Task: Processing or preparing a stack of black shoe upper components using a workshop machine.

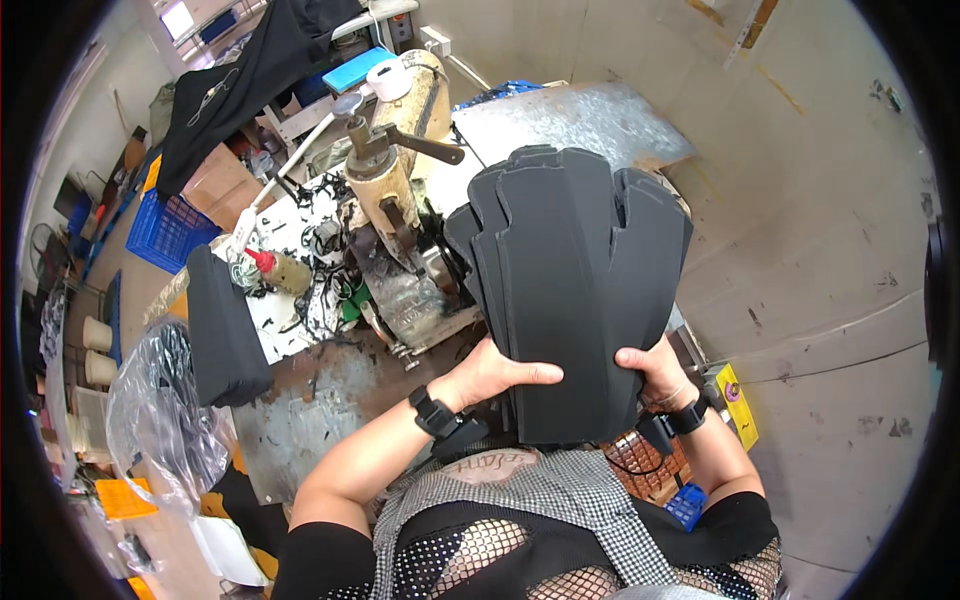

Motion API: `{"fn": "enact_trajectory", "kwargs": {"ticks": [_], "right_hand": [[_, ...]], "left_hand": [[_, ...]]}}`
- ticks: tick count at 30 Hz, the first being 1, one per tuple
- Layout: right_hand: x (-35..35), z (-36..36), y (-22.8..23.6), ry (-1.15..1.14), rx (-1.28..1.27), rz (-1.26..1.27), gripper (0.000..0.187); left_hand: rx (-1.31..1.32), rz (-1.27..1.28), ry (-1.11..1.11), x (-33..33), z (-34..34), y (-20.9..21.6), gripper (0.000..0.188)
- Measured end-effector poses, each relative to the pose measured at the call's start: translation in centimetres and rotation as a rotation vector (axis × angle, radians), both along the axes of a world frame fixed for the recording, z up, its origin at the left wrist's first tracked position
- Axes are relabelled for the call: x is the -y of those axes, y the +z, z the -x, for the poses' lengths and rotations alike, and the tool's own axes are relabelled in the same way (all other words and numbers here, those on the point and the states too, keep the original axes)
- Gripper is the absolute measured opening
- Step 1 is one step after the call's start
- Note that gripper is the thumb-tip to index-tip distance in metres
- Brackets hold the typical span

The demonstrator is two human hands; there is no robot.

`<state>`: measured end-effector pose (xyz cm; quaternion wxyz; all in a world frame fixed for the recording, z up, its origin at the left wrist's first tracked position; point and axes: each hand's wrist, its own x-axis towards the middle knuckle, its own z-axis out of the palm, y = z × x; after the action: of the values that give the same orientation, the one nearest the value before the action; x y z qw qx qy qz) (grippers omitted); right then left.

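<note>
Between my two hands is a thick stack of dark grey foam-like sheets (560, 290), cut to one shape with notches along the far end. My left hand (505, 375) grips its left edge, thumb lying on the top sheet and fingers hidden beneath. On the opposite edge, my right hand (655, 372) holds it the same way, thumb on top. The stack is raised in front of my chest and hides part of the bench. Just beyond its left side stands a cream-coloured machine (385, 200) with a metal lever.
Black scraps (320, 240) litter the white tabletop beside a red-capped bottle (282, 270). A black padded block (225, 330) stands at the table's left edge. Further left are a blue crate (170, 230) and a clear plastic bag (165, 410). A wall (810, 250) rises on the right.
</note>
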<state>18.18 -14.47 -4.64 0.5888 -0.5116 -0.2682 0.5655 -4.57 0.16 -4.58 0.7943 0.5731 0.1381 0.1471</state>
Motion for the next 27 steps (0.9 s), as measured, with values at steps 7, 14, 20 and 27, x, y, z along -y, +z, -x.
{"fn": "enact_trajectory", "kwargs": {"ticks": [7, 14, 20, 27], "right_hand": [[4.3, 3.2, 1.4, -0.069, 0.206, -0.088, 0.072], [3.0, 8.7, 3.4, 0.004, 0.303, -0.257, 0.05], [-3.3, 16.5, 3.5, 0.264, 0.411, -0.469, 0.049], [-10.4, 26.6, 1.3, 0.724, 0.495, -0.256, 0.057]], "left_hand": [[-0.001, -0.168, 0.058, 3.4, 3.7, 1.4, 0.076], [0.141, -0.437, 0.21, 3.1, 9.5, 2.0, 0.084], [0.042, -0.605, 0.493, 3.3, 21.1, 3.7, 0.074], [-0.196, -0.276, 0.652, 2.5, 32.1, 0.4, 0.075]]}}
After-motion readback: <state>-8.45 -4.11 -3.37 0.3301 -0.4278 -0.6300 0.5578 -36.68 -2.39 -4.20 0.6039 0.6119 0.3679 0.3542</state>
